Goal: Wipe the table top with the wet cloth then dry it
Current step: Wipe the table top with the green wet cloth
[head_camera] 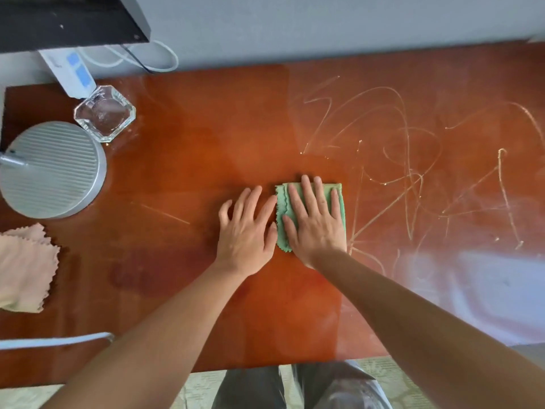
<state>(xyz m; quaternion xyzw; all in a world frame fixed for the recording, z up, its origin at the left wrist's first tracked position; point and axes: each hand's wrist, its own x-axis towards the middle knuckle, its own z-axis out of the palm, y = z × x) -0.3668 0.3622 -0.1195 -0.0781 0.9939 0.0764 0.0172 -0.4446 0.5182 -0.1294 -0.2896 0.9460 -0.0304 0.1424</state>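
1. Head view, hands: the right hand lies flat on a folded green cloth, fingers straight and slightly spread, palm pressing it onto the surface. No finger curls round the cloth.
2. Left hand rests flat on the bare surface just beside the cloth's left edge, fingers straight and spread; it holds nothing. Its thumb side sits against the cloth edge and the right hand.
3. Surroundings: a round ribbed grey lamp base stands at the left edge, with a clear glass ashtray touching or nearly touching its far side. A folded pink cloth lies nearer, at the left edge, well apart from the hands. White cables loop at the far left corner.
4. Task item: the green cloth is mid-surface, scalloped edge showing at left. Pale scribbled streaks cover the surface to its right; the part to its left looks darker and glossier.
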